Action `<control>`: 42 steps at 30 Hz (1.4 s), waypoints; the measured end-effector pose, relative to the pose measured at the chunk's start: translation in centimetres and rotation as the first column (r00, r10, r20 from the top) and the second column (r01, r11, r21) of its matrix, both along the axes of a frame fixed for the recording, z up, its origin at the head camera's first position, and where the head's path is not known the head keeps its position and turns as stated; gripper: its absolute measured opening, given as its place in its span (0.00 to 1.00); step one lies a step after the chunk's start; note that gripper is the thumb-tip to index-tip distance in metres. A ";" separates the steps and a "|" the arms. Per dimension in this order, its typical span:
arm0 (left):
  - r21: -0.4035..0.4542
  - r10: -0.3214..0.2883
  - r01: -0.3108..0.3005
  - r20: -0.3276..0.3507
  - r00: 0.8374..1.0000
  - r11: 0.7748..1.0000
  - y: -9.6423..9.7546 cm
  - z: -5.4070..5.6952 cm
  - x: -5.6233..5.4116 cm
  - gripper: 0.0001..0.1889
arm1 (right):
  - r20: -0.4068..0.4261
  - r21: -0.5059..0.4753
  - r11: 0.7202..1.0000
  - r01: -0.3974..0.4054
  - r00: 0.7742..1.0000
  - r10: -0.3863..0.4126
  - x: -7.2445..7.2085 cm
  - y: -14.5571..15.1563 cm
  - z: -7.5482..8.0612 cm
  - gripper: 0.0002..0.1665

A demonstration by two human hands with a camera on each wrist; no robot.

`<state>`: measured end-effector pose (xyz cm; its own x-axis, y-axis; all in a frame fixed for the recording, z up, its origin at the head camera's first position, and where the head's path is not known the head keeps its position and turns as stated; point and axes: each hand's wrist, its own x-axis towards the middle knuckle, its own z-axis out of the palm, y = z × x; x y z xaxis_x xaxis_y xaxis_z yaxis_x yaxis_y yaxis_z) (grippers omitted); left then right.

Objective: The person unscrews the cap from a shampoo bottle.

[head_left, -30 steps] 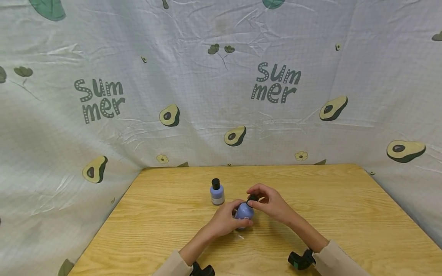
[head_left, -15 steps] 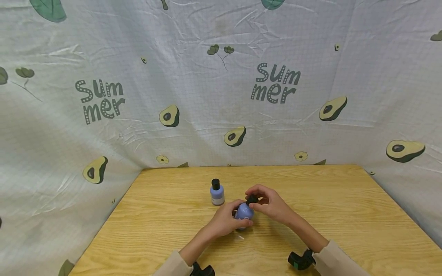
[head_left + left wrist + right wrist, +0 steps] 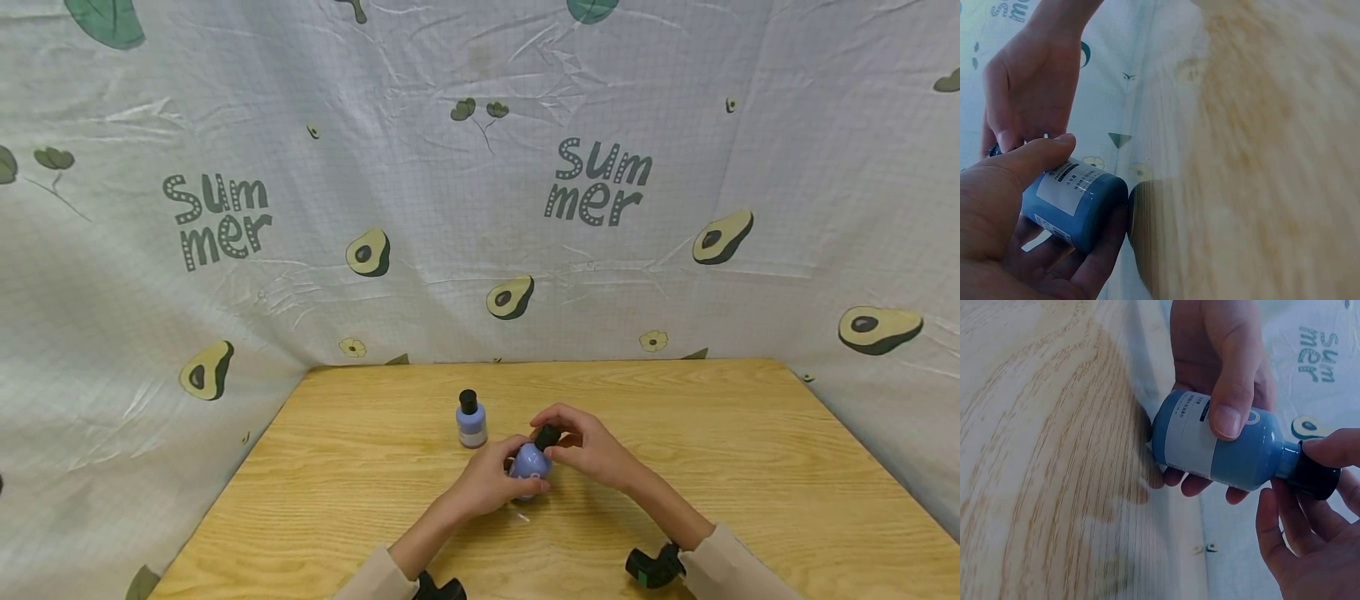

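A small lavender-blue bottle (image 3: 530, 460) with a white label is held just above or on the table, leaning slightly right; the head view does not tell which. My left hand (image 3: 486, 477) grips its body, thumb on the near side and fingers round the far side. On its neck sits a black cap (image 3: 1317, 472), which my right hand (image 3: 592, 446) pinches between thumb and fingers. Some bare neck shows below the cap in the right wrist view. Behind and to the left, a second lavender-blue bottle (image 3: 472, 425) with a black cap stands upright, touched by neither hand.
The wooden table (image 3: 360, 467) extends to both sides of the hands. A whitish cloth (image 3: 420, 317) printed with avocados hangs behind it and at the sides. Black wrist devices (image 3: 654, 567) sit at both sleeves.
My right thumb and fingers have shifted slightly on the cap, and more of the cap shows in the head view. My left hand and the standing bottle have stayed in place.
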<state>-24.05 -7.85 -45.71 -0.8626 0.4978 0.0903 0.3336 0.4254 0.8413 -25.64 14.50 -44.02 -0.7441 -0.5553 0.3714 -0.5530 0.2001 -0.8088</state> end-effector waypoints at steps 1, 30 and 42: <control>0.000 0.000 0.000 -0.001 1.000 1.000 0.0 0.0 0.0 0.31 | 0.000 0.000 1.000 -0.002 1.000 0.002 0.0 0.0 0.0 0.19; 0.003 -0.005 0.005 -0.019 1.000 1.000 0.0 -0.1 0.1 0.26 | -0.006 -0.016 1.000 0.009 1.000 -0.010 0.2 -0.1 0.1 0.18; -0.003 0.005 -0.005 -0.023 1.000 1.000 0.1 -0.2 0.0 0.27 | -0.037 -0.038 0.999 0.004 0.999 -0.006 0.1 0.1 -0.1 0.18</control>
<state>-24.02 -7.74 -45.86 -0.8628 0.4938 0.1086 0.3507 0.4297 0.8321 -25.55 14.56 -44.08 -0.7323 -0.5365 0.4194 -0.5817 0.1724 -0.7950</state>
